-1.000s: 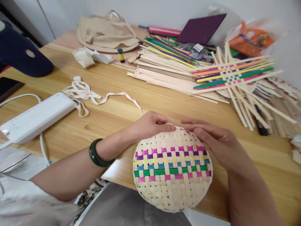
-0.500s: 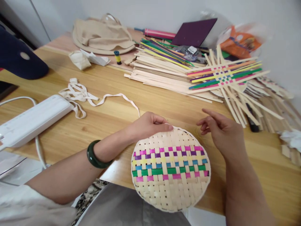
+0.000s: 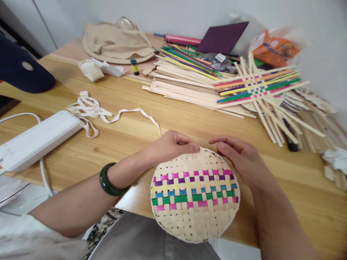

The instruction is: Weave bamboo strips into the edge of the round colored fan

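Note:
My left hand (image 3: 175,146), with a dark green bangle at its wrist, pinches the top edge of a round woven fan (image 3: 193,196). The fan is made of pale flat strips crossed by pink, purple, yellow, blue and green ones. White cloth tape (image 3: 148,115) runs round its rim and trails from behind my left hand across the table. My right hand (image 3: 240,155) is at the fan's upper right rim, thumb and index finger close together, the other fingers bent. Whatever it pinches is too small or hidden to make out.
A power strip (image 3: 40,139) lies at the left, near a navy cap (image 3: 24,68). Farther back are a beige hat (image 3: 116,41), a thread spool (image 3: 134,67), loose flat strips (image 3: 184,81) and a half-woven piece (image 3: 257,88). A black marker (image 3: 290,139) lies at the right.
My right hand has moved left and in to the fan's upper right rim, and its fingers have straightened somewhat. My left hand keeps its hold, and the fan has barely shifted.

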{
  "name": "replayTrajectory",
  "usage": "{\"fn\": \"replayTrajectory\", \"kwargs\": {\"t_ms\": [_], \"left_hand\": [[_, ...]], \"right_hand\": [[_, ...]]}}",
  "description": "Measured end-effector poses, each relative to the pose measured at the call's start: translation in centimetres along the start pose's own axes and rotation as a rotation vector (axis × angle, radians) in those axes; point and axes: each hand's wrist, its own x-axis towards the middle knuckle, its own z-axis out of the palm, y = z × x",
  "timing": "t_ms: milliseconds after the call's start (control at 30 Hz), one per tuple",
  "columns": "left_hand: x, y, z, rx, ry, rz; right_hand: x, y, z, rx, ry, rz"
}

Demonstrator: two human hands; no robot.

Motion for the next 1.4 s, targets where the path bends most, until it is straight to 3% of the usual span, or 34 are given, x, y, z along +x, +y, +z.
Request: {"fn": "replayTrajectory", "kwargs": {"t_ms": [100,433,600,1067,1267,1400], "left_hand": [[0.0,0.1,0.1,0.021,-0.007,0.005],[0.0,0.1,0.4,0.1,-0.051,-0.012],[0.0,0.0,0.4,0.05,-0.043,-0.032],[0.1,-0.1,0.5,0.082,-0.022,-0.028],[-0.1,0.2,0.4,0.041,0.018,-0.034],[-0.1,0.2,0.5,0.006,0.015,-0.031]], "right_hand": [[-0.3,-0.3,0.5,-0.003,-0.092,0.095],[0.0,-0.4,1.3,-0.137,-0.117,0.056],[0.1,-0.2,1.2,-0.083,-0.13,0.099],[-0.1,-0.2,1.7,-0.246,-0.103,-0.019],[-0.1,-0.2,0.8,0.0,-0.085,0.174],[-0.1,-0.3,0.7,0.009,-0.199,0.203]]}}
